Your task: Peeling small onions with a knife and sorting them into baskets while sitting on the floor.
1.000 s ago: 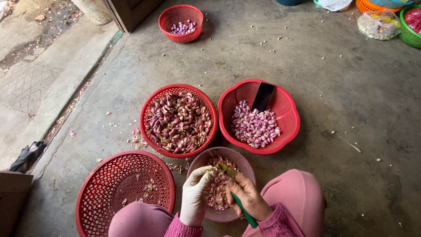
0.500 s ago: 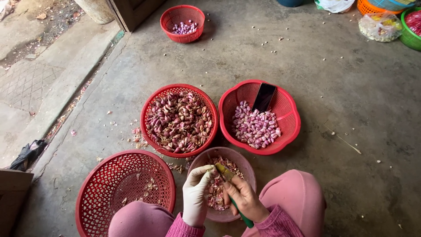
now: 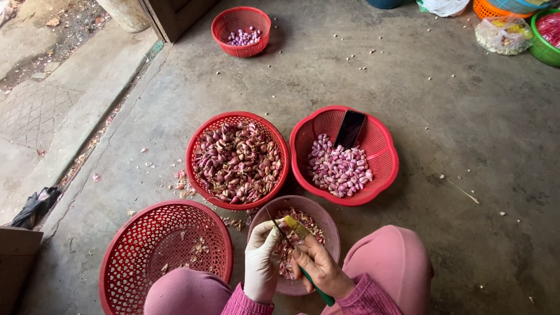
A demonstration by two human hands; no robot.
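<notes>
Squatting over a grey concrete floor (image 3: pixel 443 146), the person works with both hands above a small mauve bowl (image 3: pixel 326 233). Pink-clad knees frame the bowl on either side.

Largest item: an open-weave red basket (image 3: pixel 146 256) at lower left, nearly empty, a few skin scraps on its bottom.

Next: a red basket of unpeeled shallots (image 3: pixel 237 160), centre, filled with brown-and-purple bulbs. It touches or nearly touches the mauve bowl's far rim.

Just beside it on the right: a red scalloped basket (image 3: pixel 379 175) with peeled shallots (image 3: pixel 338 169), pale purple, heaped at its middle. A dark phone (image 3: pixel 350 128) leans against its far wall.

Far off, top centre: a small red basket (image 3: pixel 230 26) with a few peeled bulbs.

The mauve bowl contains papery peelings (image 3: pixel 303 221).

Left hand (image 3: pixel 262 262), in a white glove, is curled closed around a small piece; what it pinches is hidden by the fingers.

Right hand (image 3: pixel 318 268), bare, is clenched on a green-handled knife (image 3: pixel 309 280), the thin blade angling up and left past the gloved fingertips. Yellow tape wraps its index finger.

Loose skin fragments (image 3: pixel 181 181) lie on the floor left of the centre basket.
</notes>
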